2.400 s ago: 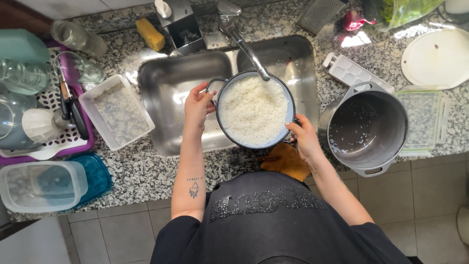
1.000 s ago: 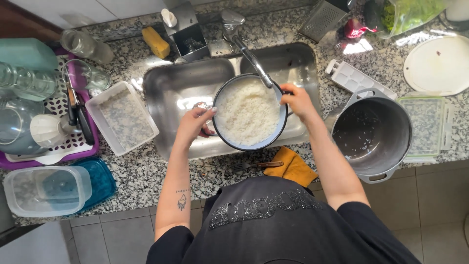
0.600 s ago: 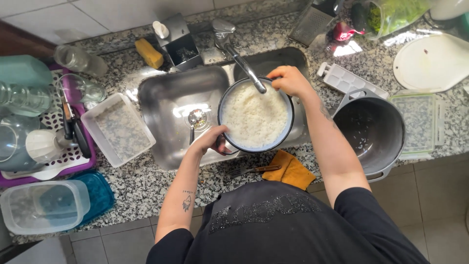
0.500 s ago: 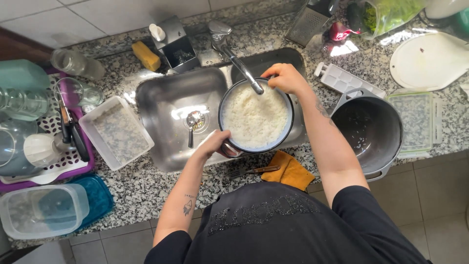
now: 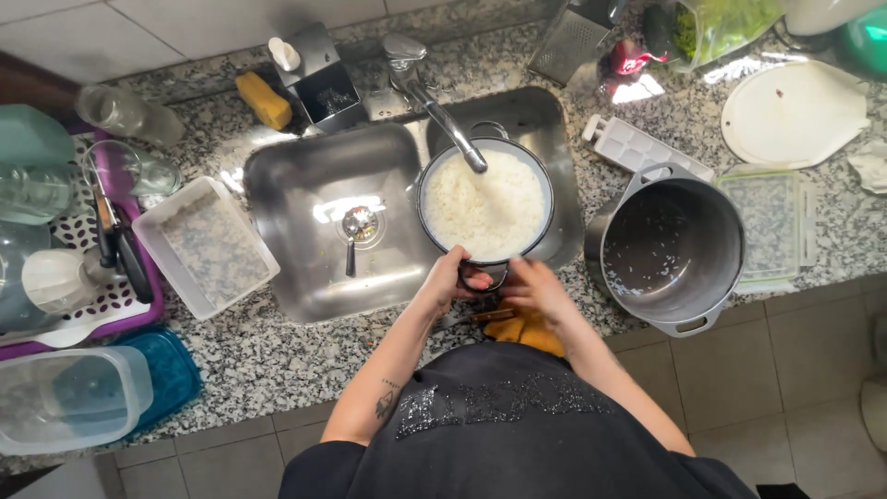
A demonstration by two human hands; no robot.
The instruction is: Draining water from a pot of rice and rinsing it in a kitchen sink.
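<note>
Right now we have the round dark-rimmed metal strainer full of white cooked rice (image 5: 484, 205) held over the right half of the steel sink (image 5: 305, 185), directly under the spout of the chrome tap (image 5: 442, 109). Its short handle points back toward us, over the sink's near edge, so the strainer lies straight ahead of the grip with its long axis running from us to the tap. Our left hand (image 5: 450, 281) is curled shut around that handle. Our right hand (image 5: 534, 288) sits just beside it, fingers bent near the handle; whether it actually grips we cannot tell. Both hands are equally near.

At the counter's near edge, under our right wrist, lies an orange cloth (image 5: 528, 330). To the right of the sink stands a large grey metal pot (image 5: 673, 246), empty but for a few stuck grains. Left of the sink a clear rectangular plastic tub (image 5: 205, 246) rests on the granite counter (image 5: 277, 360), empty as well.
</note>
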